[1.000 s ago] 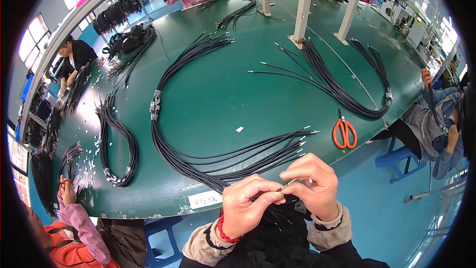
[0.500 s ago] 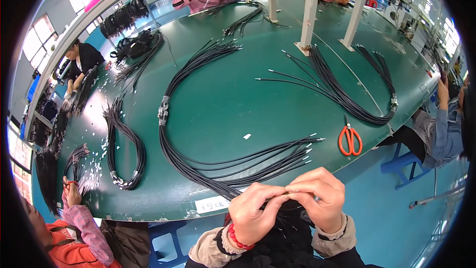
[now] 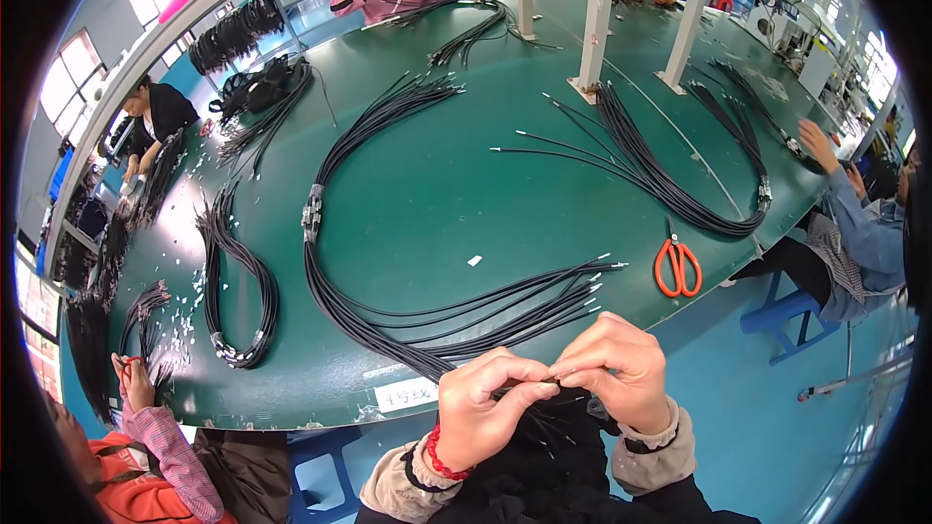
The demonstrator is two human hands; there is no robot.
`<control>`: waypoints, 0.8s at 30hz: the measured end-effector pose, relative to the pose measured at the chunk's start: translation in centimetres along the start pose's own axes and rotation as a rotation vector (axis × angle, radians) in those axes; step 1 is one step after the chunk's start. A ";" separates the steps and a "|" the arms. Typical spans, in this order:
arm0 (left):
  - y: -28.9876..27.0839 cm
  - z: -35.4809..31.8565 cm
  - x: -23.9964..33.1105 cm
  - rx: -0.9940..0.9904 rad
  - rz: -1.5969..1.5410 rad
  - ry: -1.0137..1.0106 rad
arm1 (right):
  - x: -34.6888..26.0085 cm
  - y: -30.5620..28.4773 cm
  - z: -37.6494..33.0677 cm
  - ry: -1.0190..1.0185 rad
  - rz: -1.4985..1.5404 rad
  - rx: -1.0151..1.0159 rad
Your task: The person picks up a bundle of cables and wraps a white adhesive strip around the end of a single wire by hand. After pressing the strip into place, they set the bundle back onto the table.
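Observation:
My left hand point(image 3: 493, 403) and my right hand point(image 3: 621, 374) meet in front of me at the table's near edge. Thumb and forefinger of each are pinched together, tip to tip, on a small dark piece mostly hidden by the fingers. Thin black strands with pale tips point(image 3: 546, 439) hang below my left hand, against dark clothing. Just beyond my hands lies a long bundle of black cables point(image 3: 354, 320), curved like a C, tied at its middle, with silvery ends fanned out. Red-handled scissors point(image 3: 677, 267) rest on the table to the right.
More cable bundles lie on the green table point(image 3: 417, 204): an S-shaped one point(image 3: 262, 281) at left, another point(image 3: 670, 189) at right. White posts point(image 3: 597, 29) rise from the table. Co-workers sit around it; one at lower left holds red-handled scissors point(image 3: 126, 369). A blue stool point(image 3: 791, 320) stands at right.
My hands stay pinched together, with slight finger movement. At the right, a co-worker's hand has reached over the table beside a cable bundle. The view has shifted slightly.

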State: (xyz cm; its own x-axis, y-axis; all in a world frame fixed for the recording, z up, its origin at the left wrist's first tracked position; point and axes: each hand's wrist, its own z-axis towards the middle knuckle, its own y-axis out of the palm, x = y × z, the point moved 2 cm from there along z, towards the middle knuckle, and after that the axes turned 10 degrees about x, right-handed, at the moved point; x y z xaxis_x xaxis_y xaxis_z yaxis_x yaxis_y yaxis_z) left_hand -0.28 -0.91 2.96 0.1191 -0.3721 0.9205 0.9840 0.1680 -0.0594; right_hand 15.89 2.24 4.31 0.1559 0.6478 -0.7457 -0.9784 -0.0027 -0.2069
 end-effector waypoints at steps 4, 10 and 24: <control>-0.2 0.0 -0.1 -0.024 -0.104 -0.129 | -0.3 0.7 -0.4 0.019 0.003 0.063; -0.5 -0.3 0.3 0.039 -0.173 -0.177 | -1.9 1.5 -1.0 -0.076 -0.221 0.221; -1.0 -0.1 0.6 -0.092 -0.317 -0.280 | 0.0 2.4 -1.3 0.102 0.195 0.098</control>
State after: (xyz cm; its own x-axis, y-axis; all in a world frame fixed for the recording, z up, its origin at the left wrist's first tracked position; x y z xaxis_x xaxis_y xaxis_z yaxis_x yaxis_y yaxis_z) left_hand -1.24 -1.37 3.50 -0.2188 -0.1275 0.9674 0.9754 -0.0017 0.2204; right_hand 13.74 1.29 3.00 -0.0290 0.5617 -0.8268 -0.9991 -0.0426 0.0061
